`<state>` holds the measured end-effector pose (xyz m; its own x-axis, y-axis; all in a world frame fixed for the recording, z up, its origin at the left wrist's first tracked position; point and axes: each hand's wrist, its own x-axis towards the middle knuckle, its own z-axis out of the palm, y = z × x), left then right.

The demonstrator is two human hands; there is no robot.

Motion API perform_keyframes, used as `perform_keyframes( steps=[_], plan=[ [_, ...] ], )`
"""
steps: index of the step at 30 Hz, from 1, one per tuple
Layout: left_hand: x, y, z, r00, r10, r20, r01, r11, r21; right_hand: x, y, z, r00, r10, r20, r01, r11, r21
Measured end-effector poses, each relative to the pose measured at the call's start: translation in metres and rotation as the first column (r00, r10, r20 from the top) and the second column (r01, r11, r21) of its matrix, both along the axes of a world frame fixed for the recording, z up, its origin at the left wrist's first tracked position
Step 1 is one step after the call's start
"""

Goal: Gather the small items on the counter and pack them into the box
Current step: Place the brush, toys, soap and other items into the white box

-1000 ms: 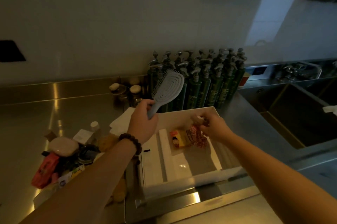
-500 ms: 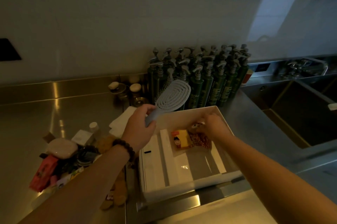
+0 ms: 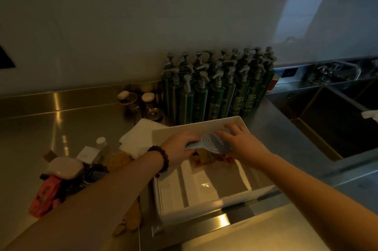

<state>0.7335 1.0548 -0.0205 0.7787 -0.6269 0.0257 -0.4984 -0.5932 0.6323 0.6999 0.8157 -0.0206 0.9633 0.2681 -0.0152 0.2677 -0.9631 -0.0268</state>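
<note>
Left hand (image 3: pixel 180 145) grips hairbrush (image 3: pixel 212 143) handle over white box (image 3: pixel 204 205); right hand (image 3: pixel 242 144) fingers spread, pressing brush head.

I'm looking at what reads as a commercial back-room prep area: a stainless steel counter (image 3: pixel 67 126) running into a deep steel sink (image 3: pixel 335 126) at its right end, with identical green pump bottles (image 3: pixel 216 89) massed against the wall.
</note>
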Motion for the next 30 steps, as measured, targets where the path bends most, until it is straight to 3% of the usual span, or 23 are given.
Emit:
perform_keyframes(
  steps=[3,7,9,12,14,16,24,30],
  plan=[
    [0.006,-0.015,-0.017,0.999,0.011,-0.046,-0.007,0.996,0.088,0.005,0.002,-0.017,0.997,-0.059,-0.055,0.055,0.996,-0.070],
    [0.005,-0.030,-0.036,0.991,0.083,0.104,-0.088,0.995,0.048,0.008,0.001,-0.030,0.994,-0.109,0.006,0.108,0.984,-0.138],
    [0.005,-0.040,-0.039,0.989,0.130,0.068,-0.135,0.988,0.072,0.006,0.002,-0.037,0.993,-0.117,0.003,0.116,0.981,-0.153],
    [0.006,-0.047,-0.055,0.998,0.049,-0.029,-0.041,0.970,0.239,0.005,0.002,-0.043,0.987,-0.152,-0.051,0.144,0.979,-0.142],
    [0.005,-0.046,-0.066,0.998,0.033,0.062,-0.056,0.911,0.408,0.005,0.003,-0.046,0.981,-0.169,-0.092,0.155,0.978,-0.142],
    [0.002,-0.041,-0.072,0.994,0.030,0.102,-0.074,0.886,0.459,0.006,0.005,-0.048,0.975,-0.181,-0.130,0.163,0.977,-0.137],
    [-0.003,-0.039,-0.056,0.998,0.035,0.059,-0.056,0.904,0.424,0.002,0.008,-0.037,0.981,-0.173,-0.089,0.167,0.983,-0.078],
    [-0.012,-0.042,-0.026,0.996,0.060,0.069,-0.080,0.939,0.333,-0.008,0.014,-0.019,0.974,-0.219,-0.054,0.223,0.971,0.088]
  ],
)
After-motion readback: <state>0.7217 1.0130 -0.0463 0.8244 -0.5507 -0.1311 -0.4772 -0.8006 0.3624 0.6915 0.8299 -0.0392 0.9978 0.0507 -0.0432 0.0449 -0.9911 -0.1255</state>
